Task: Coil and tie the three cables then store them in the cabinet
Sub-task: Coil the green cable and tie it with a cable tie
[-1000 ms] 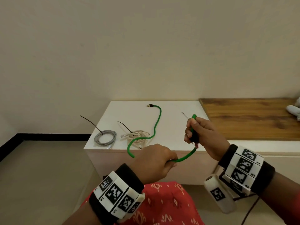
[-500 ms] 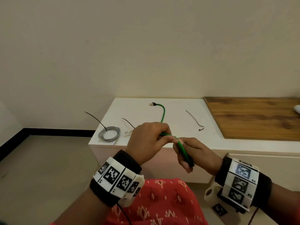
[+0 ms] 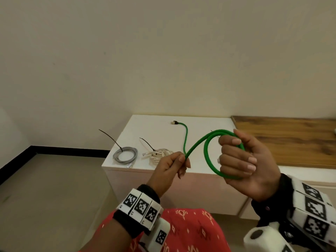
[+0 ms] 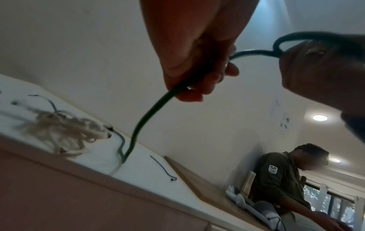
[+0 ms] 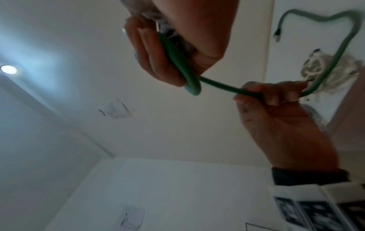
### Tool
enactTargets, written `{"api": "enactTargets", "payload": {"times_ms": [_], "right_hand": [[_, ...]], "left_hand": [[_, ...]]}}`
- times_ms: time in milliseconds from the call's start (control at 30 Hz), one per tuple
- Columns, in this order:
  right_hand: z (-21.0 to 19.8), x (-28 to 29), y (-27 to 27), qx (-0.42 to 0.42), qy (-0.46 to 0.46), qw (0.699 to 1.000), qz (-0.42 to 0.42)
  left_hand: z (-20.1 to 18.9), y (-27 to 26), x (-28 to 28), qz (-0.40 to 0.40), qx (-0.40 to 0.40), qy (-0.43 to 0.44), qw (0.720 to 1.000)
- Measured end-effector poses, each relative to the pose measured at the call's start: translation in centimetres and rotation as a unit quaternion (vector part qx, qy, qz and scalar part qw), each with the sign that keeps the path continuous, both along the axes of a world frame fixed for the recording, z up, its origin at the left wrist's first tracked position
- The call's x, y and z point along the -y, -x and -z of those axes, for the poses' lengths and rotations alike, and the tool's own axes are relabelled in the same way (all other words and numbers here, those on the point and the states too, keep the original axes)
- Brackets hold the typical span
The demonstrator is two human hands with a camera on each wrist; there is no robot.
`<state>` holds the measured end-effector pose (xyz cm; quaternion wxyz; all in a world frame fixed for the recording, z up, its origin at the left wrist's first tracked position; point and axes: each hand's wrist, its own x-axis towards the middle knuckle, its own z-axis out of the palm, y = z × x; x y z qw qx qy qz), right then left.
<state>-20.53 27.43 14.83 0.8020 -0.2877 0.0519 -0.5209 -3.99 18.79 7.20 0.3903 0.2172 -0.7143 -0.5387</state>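
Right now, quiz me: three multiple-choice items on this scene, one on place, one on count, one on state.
1. Where does the grey cable lie?
A. on the floor
B. on the white cabinet top, left of the cream cable
C. on the wooden top

2. How many cables are already coiled and tied?
A. none
B. two
C. three

3. What is the right hand doing?
A. gripping loops of the green cable
B. resting flat
C. holding a zip tie

Answers: 1 B, it lies leftmost on the white top. 2 B, grey and cream each carry a tie. 3 A, fingers curl round green loops while the left hand pinches the strand.
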Motion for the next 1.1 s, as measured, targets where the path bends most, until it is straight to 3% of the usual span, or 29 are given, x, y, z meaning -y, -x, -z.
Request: {"api": "enactTargets", "payload": {"times_ms": [167, 233, 267, 367, 500, 700, 767, 800, 833, 867, 967, 1100], "right_hand": [[-0.6, -0.1, 0.7, 0.029, 0.065, 0.993, 0.092], [-0.3, 0.0, 0.0, -0.05, 0.096, 0.974, 0.2], [0.0, -0.1, -0.2, -0.121, 0.119, 0.949, 0.264], [1.1, -0.1, -1.0, -0.341, 0.216, 0.836, 0.372], [2.5, 0.0, -1.0, -0.604, 0.297, 0.607, 0.423], [3.3, 0.7, -1.2, -0.845, 0.24, 0.392, 0.273], [3.4, 0.7, -1.2, -0.888, 0.214, 0.343, 0.22], [3.4, 0.6, -1.1, -0.898, 0.206, 0.338, 0.194], [3.3, 0.5, -0.9, -0.9, 0.193, 0.355, 0.164], [3.2, 0.5, -0.6, -0.892, 0.172, 0.398, 0.131], [3.2, 0.5, -0.1, -0.809, 0.111, 0.575, 0.047], [3.1, 0.3, 0.0, -0.675, 0.067, 0.734, 0.02]], "left_hand": [[2.4, 0.1, -1.0, 0.008, 0.082, 0.062, 0.995], [2.1, 0.6, -2.0, 0.027, 0.106, 0.085, 0.99], [1.9, 1.0, -2.6, 0.038, 0.109, 0.1, 0.988], [1.2, 2.0, -3.9, 0.061, 0.13, 0.154, 0.978], [1.0, 2.5, -5.0, 0.066, 0.18, 0.244, 0.951], [1.1, 1.3, -3.5, -0.059, 0.255, 0.387, 0.884], [0.8, 0.9, -3.0, -0.103, 0.272, 0.441, 0.849], [0.6, 0.7, -2.8, -0.122, 0.276, 0.46, 0.835], [0.2, 0.5, -2.7, -0.139, 0.271, 0.477, 0.824], [-0.1, 0.3, -2.6, -0.152, 0.262, 0.494, 0.815], [-0.9, 0.1, -2.4, -0.165, 0.23, 0.524, 0.803], [-2.5, 0.0, -1.8, -0.174, 0.211, 0.456, 0.847]]}}
